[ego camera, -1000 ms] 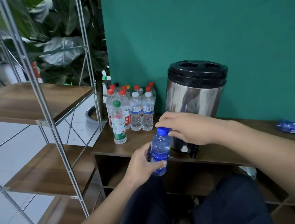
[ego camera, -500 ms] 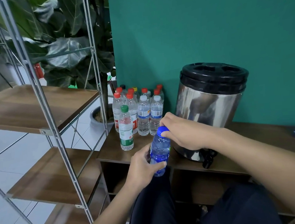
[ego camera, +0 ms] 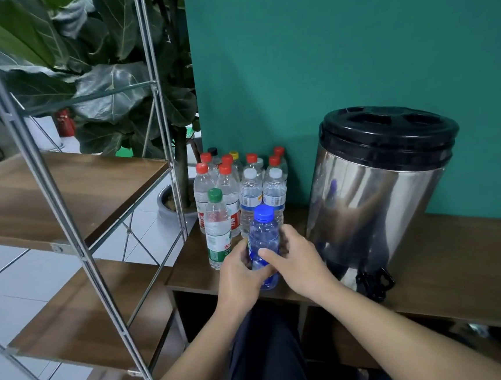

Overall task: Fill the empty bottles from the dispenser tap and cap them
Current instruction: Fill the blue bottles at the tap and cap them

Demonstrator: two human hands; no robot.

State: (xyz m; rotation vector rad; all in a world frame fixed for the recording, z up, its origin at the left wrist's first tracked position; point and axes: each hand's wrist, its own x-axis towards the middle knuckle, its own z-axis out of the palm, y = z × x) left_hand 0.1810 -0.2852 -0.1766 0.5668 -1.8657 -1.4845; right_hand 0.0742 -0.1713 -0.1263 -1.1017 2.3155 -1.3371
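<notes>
a low wooden bench (ego camera: 449,266) with open cubbies beneath ran along the teal wall. at its left end stood a cluster of capped bottles (ego camera: 243,187), most with red caps, two with white, one yellow and one dark at the back; a green-capped bottle (ego camera: 217,229) stood in front of them. to the right, a steel dispenser (ego camera: 377,197) with a black lid sat on the bench, its black tap (ego camera: 374,283) at the front edge. a blue-capped bottle (ego camera: 264,243) was upright near the front edge, between the cluster and the dispenser; whether its base touched the wood could not be told.
</notes>
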